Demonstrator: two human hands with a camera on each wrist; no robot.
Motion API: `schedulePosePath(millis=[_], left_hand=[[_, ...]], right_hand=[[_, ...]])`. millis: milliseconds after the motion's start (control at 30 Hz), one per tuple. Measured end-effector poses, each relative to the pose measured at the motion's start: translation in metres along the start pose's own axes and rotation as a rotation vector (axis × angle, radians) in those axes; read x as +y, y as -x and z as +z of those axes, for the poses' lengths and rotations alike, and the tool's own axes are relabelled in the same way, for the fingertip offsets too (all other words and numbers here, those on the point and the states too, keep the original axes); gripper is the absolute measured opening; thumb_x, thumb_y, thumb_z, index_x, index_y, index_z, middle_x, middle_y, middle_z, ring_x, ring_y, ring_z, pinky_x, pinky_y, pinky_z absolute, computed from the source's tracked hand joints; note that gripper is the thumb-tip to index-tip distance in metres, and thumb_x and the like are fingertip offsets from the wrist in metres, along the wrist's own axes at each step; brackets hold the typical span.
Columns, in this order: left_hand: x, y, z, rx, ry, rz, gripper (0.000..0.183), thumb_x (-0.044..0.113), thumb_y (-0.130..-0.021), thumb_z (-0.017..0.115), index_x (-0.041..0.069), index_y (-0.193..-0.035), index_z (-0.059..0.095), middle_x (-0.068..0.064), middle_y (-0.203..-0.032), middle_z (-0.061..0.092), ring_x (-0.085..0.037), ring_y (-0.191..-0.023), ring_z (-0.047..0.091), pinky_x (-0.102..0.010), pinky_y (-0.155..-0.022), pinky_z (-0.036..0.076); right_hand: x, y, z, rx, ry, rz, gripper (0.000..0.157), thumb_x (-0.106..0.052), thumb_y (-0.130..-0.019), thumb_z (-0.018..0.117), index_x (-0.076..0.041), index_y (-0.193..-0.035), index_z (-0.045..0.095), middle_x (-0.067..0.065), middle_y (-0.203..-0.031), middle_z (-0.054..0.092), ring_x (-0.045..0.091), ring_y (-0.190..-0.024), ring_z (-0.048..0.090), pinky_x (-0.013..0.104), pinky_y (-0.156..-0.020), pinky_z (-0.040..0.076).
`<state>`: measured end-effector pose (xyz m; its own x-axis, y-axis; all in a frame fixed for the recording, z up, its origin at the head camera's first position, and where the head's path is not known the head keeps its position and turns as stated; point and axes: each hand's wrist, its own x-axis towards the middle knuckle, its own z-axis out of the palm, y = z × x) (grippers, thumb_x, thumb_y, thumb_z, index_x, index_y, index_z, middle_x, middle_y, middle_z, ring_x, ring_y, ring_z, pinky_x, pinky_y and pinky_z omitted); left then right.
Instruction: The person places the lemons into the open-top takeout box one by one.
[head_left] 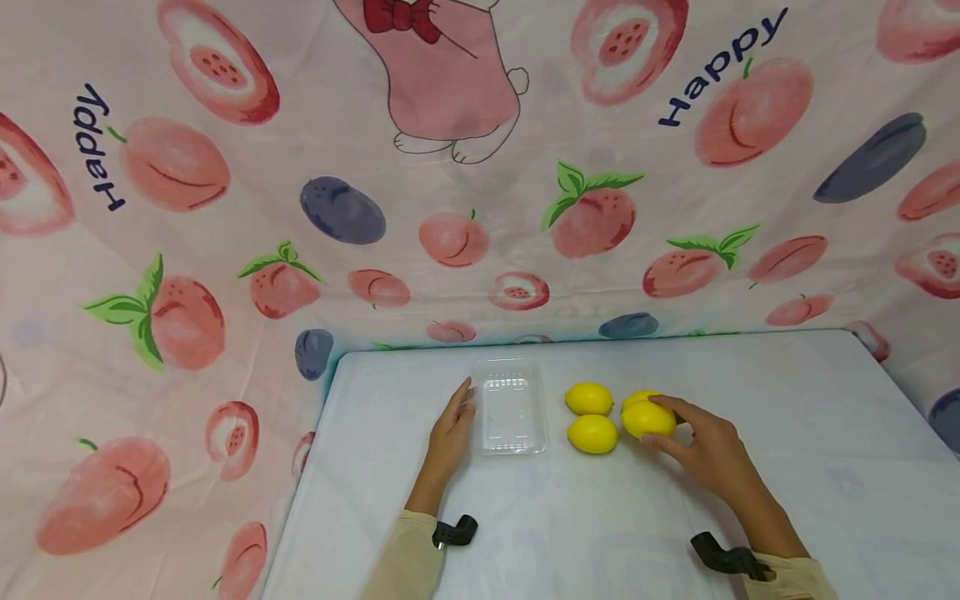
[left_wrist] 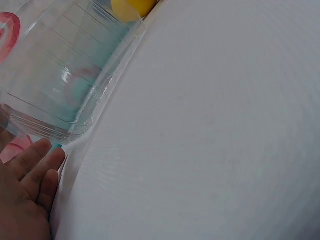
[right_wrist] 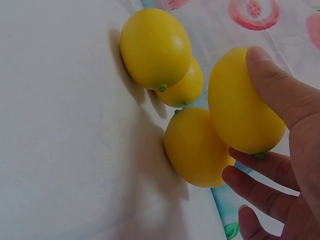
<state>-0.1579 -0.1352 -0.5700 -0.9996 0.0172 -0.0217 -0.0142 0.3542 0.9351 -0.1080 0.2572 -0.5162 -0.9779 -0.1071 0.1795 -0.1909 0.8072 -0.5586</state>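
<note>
Pinching one lemon (head_left: pixel 648 419) between thumb and fingers of right hand (head_left: pixel 708 446), close to three more lemons (head_left: pixel 592 434). Placing left hand (head_left: pixel 450 435), with loosely extended fingers, at edge of clear container (head_left: pixel 508 410).

The table (head_left: pixel 555 525) has a flat white top with a straight far edge and a rounded far left corner; its near edge lies out of view. A clear plastic box (head_left: pixel 512 417) rests on the top, closer to the far left corner than to the far right corner. On the box's right side, a first lemon (head_left: pixel 588 398) lies toward the far edge, with a second lemon (head_left: pixel 593 435) just beside it, nearer the near edge. A third lemon (right_wrist: pixel 194 150) lies farther toward the right edge
</note>
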Motion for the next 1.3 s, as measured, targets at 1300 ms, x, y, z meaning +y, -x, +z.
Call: schedulePosePath(millis=[1300], left_hand=[[0.001, 0.000, 0.000, 0.005, 0.025, 0.007, 0.047, 0.033, -0.110, 0.046, 0.032, -0.157, 0.041, -0.004, -0.155, 0.052, -0.029, -0.142, 0.050, -0.053, -0.119, 0.036]], right_hand=[[-0.025, -0.022, 0.006, -0.023, -0.049, -0.011, 0.065, -0.052, -0.086, 0.078, -0.019, -0.140, 0.062, 0.014, -0.139, 0.065, 0.039, -0.119, 0.059, 0.063, -0.095, 0.047]])
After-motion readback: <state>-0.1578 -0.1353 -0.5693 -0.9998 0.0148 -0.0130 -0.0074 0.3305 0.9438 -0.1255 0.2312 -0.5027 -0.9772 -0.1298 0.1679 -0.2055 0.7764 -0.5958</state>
